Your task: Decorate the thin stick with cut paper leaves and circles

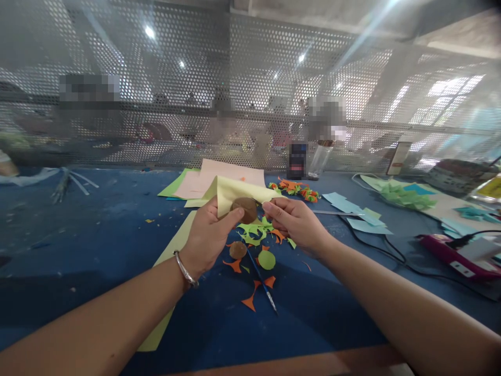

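Note:
My left hand (211,230) grips a pale yellow paper sheet (238,188), its thumb pressing a brown cardboard disc (247,211) flat against it. My right hand (291,219) is closed in a pinch at the sheet's right side. A thin dark tip shows between its fingers and the disc; the rest of that slim tool is hidden. Below the hands lie a second brown disc (237,250), a green paper circle (266,259) and a slim blue stick (258,271) with a silvery end. Green cut scraps (254,232) and orange scraps (249,303) surround them.
Behind the hands are pink sheets (230,169) and a bunch of orange-green paper pieces (299,189). Light blue papers (364,219), a thin silvery strip (336,213) and a magenta power strip (457,256) with cables lie right. A perforated metal screen (176,78) stands behind the blue table (97,235).

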`<state>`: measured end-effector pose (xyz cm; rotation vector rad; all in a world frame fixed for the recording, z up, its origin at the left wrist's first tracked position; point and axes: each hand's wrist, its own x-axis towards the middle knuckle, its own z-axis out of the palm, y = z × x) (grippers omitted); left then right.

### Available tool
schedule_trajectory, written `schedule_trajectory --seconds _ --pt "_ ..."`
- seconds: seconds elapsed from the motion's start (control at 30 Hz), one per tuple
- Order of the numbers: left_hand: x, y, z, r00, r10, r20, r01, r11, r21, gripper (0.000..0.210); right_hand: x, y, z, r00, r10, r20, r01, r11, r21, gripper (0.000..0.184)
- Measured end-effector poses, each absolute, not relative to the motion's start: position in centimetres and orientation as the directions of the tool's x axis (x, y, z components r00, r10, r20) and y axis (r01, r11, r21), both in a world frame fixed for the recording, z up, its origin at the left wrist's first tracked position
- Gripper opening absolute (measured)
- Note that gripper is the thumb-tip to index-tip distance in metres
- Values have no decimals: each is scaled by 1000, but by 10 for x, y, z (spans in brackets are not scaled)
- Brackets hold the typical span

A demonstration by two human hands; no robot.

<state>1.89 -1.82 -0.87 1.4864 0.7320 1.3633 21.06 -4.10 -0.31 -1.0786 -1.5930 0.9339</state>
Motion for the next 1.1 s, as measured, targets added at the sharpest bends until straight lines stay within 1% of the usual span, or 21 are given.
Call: schedule_trajectory --seconds 0.13,0.43,0.57,0.67,0.8,0.87,1.0,1.1 --pt "19 -17 -8 216 877 429 -168 -399 901 21 211 -42 -2 -151 941 303 208 330 -921 41" --pt "18 -16 -8 239 858 456 -178 -422 889 23 210 -41 -3 -155 933 325 226 354 -908 42" --pt "18 -15 -7 257 845 469 -194 -430 882 33 212 -41 -3 -177 927 332 228 366 -902 42" --pt "19 -14 -6 228 858 460 -240 -408 881 44 213 -41 -3 -182 926 331 241 368 -898 43" --pt "18 -14 -6 190 886 423 -265 -368 891 45 211 -42 -3 -168 933 318 241 352 -905 42" --pt "17 -15 -5 187 883 430 -240 -384 892 41 210 -43 -3 -161 937 309 227 340 -913 42" --pt "15 -19 -1 159 863 479 -131 -462 877 38 207 -44 -2 -147 945 293 224 320 -920 44" --pt "15 -21 1 153 863 481 -130 -465 876 39 207 -44 -2 -140 946 291 245 318 -916 46"
